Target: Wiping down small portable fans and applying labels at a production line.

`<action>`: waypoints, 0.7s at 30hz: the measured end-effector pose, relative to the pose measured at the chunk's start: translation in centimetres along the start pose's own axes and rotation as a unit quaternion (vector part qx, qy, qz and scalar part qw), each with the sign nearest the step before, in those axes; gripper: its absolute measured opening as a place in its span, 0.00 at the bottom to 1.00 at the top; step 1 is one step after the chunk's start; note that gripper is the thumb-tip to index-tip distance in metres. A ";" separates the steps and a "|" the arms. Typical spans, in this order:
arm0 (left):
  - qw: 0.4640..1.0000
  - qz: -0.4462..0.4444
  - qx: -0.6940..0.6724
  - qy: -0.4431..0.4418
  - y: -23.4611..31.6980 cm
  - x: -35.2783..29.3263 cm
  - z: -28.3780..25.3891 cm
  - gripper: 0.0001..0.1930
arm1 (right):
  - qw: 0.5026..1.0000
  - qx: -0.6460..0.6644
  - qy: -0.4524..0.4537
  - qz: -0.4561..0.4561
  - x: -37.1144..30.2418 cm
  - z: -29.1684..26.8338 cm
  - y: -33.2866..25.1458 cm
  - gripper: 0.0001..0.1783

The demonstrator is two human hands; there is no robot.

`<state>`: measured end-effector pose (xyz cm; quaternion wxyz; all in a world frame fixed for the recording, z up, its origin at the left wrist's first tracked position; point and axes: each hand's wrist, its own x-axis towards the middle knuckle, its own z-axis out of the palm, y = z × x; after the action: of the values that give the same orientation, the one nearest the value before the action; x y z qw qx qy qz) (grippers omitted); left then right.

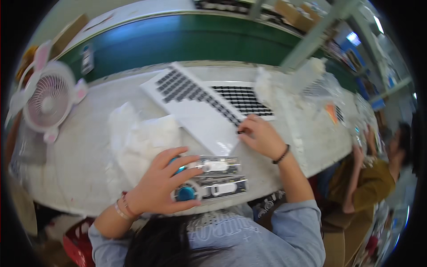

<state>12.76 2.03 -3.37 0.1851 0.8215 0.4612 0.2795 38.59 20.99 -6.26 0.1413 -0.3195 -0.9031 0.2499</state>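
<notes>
Two long, clear-and-silver devices with blue round parts and white panels lie side by side at the near edge of the table. My left hand (167, 182) is spread over their left ends, fingers apart, touching the far device (218, 166) and the near device (224, 188). Farther off lies a slanted white sheet (200, 120) with rows of small black stickers and a bare area. At its right edge, my right hand (262, 135) pinches a small black sticker (243, 131). The fingers partly hide this piece. Under the slanted sheet, a second sticker sheet (242, 99) is partly covered.
White crumpled wrapping (142, 133) lies left of the sheets. A pink-and-white fan (49, 100) stands at the far left. Clear plastic bags (320, 84) are heaped at the right, where another person (371, 178) works. A green belt (178, 40) runs behind the table, carrying a small device (87, 59).
</notes>
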 end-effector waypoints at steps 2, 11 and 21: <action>1.000 0.018 -0.009 -0.006 0.2 0.2 0.1 0.29 | 1.000 -0.024 -0.009 -0.014 0.6 0.3 0.3 0.08; 0.999 -0.040 0.027 -0.026 1.0 0.3 0.0 0.30 | 0.995 0.058 -0.061 0.052 1.3 0.2 0.4 0.06; 0.998 -0.049 0.016 -0.021 0.5 0.0 0.4 0.31 | 0.970 0.238 0.043 -0.023 -3.8 -0.9 -3.8 0.05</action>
<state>13.29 1.80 -3.38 0.1950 0.8066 0.5013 0.2452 39.93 16.29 -3.80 0.2574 -0.2666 -0.8177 0.4406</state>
